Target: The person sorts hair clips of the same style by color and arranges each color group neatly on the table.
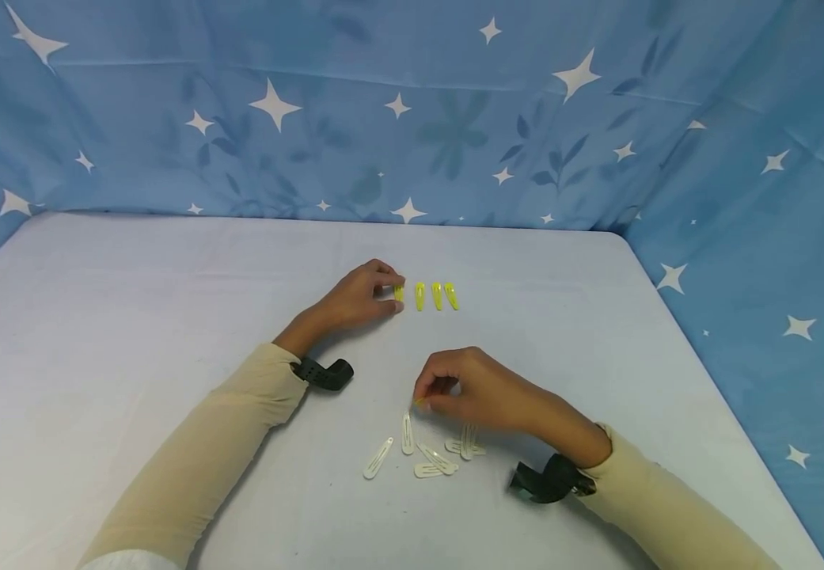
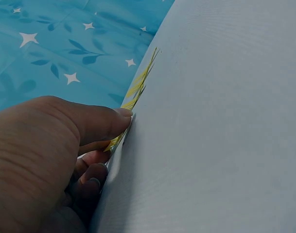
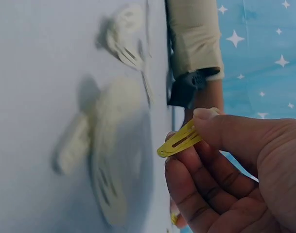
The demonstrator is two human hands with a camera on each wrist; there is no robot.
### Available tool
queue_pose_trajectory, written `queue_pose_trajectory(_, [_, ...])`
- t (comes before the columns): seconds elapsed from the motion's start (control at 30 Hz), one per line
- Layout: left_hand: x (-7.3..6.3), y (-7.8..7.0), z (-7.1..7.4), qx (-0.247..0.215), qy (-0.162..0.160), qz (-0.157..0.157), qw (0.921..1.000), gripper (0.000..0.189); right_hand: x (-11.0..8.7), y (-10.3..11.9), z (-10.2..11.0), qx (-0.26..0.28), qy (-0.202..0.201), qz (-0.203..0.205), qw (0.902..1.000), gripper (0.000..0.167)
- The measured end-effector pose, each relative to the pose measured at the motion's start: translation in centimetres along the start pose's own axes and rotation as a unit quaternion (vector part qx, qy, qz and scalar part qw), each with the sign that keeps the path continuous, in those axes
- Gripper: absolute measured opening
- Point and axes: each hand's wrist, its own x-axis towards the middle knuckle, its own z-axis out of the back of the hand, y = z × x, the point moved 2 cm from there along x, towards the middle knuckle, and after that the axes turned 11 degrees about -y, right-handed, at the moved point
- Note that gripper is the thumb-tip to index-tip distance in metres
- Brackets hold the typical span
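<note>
At the left end of a row of yellow snap hair clips, my left hand (image 1: 360,296) pinches a yellow hair clip (image 1: 399,294) between thumb and finger, close over the table. Three more yellow clips (image 1: 436,296) lie side by side just right of it. Nearer to me, my right hand (image 1: 479,388) holds another yellow hair clip (image 3: 181,139) by one end between thumb and fingers. It hovers over several loose white hair clips (image 1: 408,434), some lying across each other. The fingers partly hide both held clips in the head view.
The white-covered table (image 1: 169,317) spreads out around both arms. A blue curtain (image 1: 355,47) with white stars hangs behind it and along the right side. Each wrist wears a black camera strap, the left one (image 1: 326,374) low over the table.
</note>
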Motion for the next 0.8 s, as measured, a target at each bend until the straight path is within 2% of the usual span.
queue_pose_trajectory(0.27, [0.0, 0.1, 0.0, 0.008, -0.001, -0.006, 0.9999, 0.045, 0.7, -0.5, 1.6, -0.013, -0.038, -0.023, 0.9989, 0.021])
queue_pose_trajectory(0.6, [-0.1, 0.0, -0.1, 0.012, -0.002, 0.004, 0.9999, 0.044, 1.4, -2.1, 3.3, -0.018, -0.110, -0.054, 0.9923, 0.014])
queue_pose_trajectory(0.8, [0.0, 0.0, -0.1, 0.013, -0.002, 0.004, 0.9999, 0.044, 1.7, -3.2, 4.2, 0.008, -0.141, -0.073, 0.9872, 0.009])
